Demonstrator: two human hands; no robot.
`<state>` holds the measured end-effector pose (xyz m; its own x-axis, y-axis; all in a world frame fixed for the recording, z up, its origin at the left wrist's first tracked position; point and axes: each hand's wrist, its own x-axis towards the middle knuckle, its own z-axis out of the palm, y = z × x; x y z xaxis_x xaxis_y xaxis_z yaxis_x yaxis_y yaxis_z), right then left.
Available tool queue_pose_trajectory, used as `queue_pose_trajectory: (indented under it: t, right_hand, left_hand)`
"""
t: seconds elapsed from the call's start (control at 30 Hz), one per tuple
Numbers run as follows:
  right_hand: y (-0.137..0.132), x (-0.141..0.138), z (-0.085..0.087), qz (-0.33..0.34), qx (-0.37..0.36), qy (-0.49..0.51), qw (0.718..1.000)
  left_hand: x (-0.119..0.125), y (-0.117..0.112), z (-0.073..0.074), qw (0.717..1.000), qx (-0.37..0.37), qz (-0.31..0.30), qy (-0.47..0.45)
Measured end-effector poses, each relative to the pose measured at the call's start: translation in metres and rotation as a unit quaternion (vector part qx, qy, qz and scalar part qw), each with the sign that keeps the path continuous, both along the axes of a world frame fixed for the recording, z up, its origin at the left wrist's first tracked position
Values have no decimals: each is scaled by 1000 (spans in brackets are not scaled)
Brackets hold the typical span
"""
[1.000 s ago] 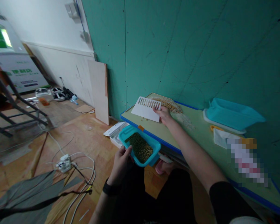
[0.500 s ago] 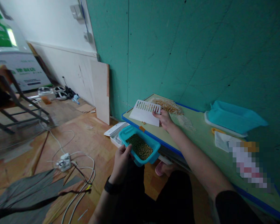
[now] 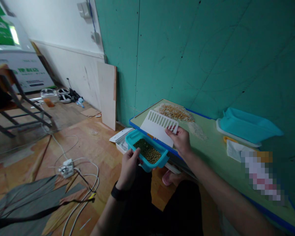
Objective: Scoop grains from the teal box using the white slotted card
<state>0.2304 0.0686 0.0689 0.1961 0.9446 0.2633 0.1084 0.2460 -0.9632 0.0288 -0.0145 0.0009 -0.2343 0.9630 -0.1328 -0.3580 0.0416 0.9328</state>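
Observation:
My left hand (image 3: 130, 165) grips the near rim of a blue plastic tub (image 3: 164, 156). Inside the tub lie dark green beans (image 3: 142, 146) and, towards its right end, yellowish beans (image 3: 153, 155). A white scraper with a row of slots (image 3: 157, 126) is pinched in my right hand (image 3: 180, 139), thumb on top. It tilts across the table's blue front edge, close above the tub's far rim. Behind it, a pile of yellow beans mixed with pale grains (image 3: 175, 112) is spread on the table (image 3: 207, 119). The scraper hides part of the table edge.
On the table's right stand an empty blue tray (image 3: 250, 126), a white bag with an orange part (image 3: 233, 149) and a blurred-out packet (image 3: 263, 177). Below the edge is an open white box (image 3: 121, 139). Cables and a power strip (image 3: 67, 168) lie on the floor, left.
My right hand has drawn the scraper towards me, from the table top to over its front edge beside the tub. My left hand keeps its hold on the tub, which has barely shifted.

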Motion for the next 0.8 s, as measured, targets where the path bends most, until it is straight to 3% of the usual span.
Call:
queue_pose_trajectory:
  t: [0.2,0.3,0.4,0.47,0.63,0.7,0.8]
  right_hand:
    - [-38,-14,-1,-35,74,-172,982]
    - [-48,-26,-3,-58,112,-265,956]
    - [-53,-45,-2,-35,170,-351,920]
    - [-52,-62,2,-20,184,-432,883]
    - [-36,-99,19,-15,126,-635,762]
    - [-25,-108,26,3,105,-657,747]
    - [-6,-115,35,31,115,-655,746]
  left_hand:
    - [2,-2,-5,1000,8,4,3]
    - [3,-2,-14,1000,6,-5,-5]
    - [5,-1,-21,1000,8,-19,-10]
    - [6,-2,-23,999,13,-35,-14]
    - [8,-3,-19,998,18,-55,-11]
    - [8,-4,-18,998,17,-60,-15]
    - [8,-5,-20,997,10,-66,-27]
